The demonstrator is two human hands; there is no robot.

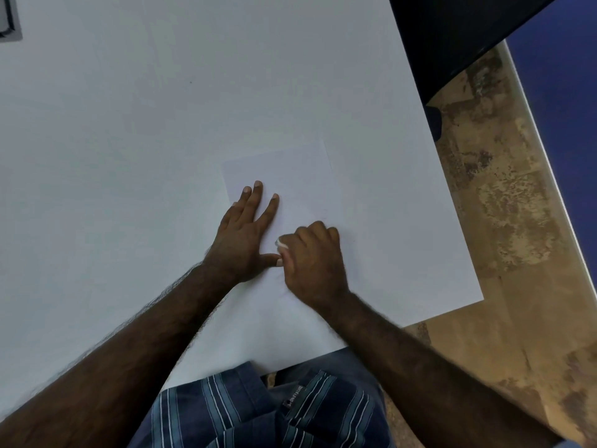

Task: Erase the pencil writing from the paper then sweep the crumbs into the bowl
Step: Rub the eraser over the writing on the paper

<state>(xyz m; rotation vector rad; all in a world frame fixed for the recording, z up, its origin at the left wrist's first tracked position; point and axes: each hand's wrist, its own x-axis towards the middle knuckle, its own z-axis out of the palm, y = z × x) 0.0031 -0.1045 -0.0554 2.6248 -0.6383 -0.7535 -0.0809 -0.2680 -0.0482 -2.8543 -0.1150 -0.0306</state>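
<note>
A white sheet of paper (290, 169) lies on the white table (129, 124), near its front edge. My left hand (244, 234) presses flat on the paper's left part, fingers spread. My right hand (311, 257) is curled over the paper's near part, pinching a small white eraser (281, 244) whose tip shows by the thumb. Faint pencil marks are barely visible to the right of my right hand. No bowl is in view.
The table's right edge (452, 221) runs diagonally, with brown mottled floor (504, 205) beyond it. A black object (452, 37) sits past the far right corner. A grey framed object (9, 21) lies at the far left corner.
</note>
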